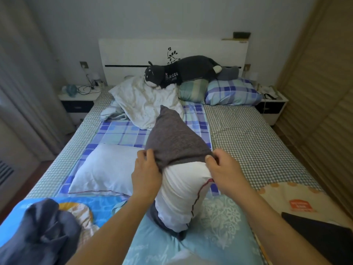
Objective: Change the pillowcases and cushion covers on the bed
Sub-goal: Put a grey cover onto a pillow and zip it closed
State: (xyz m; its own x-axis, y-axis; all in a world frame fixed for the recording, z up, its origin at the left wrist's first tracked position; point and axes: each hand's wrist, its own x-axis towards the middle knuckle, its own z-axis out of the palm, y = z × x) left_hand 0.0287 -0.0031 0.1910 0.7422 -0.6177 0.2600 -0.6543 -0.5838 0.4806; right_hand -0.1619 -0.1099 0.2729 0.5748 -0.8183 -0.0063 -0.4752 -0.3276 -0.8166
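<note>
A white pillow (181,194) with red piping stands on end in front of me on the bed. A grey-brown pillowcase (173,138) covers its far half, the open edge bunched across the middle. My left hand (146,169) grips that edge on the left side. My right hand (222,167) pinches it on the right side. A second bare white pillow (107,169) lies flat to the left. A crumpled white cover (145,100) lies near the headboard.
A dark plush dog (183,70) lies on a green striped pillow (193,90) and a blue plaid pillow (233,92) at the headboard. Dark blue fabric (40,232) is heaped at bottom left. Nightstands (78,100) flank the bed; a wardrobe (321,92) stands on the right.
</note>
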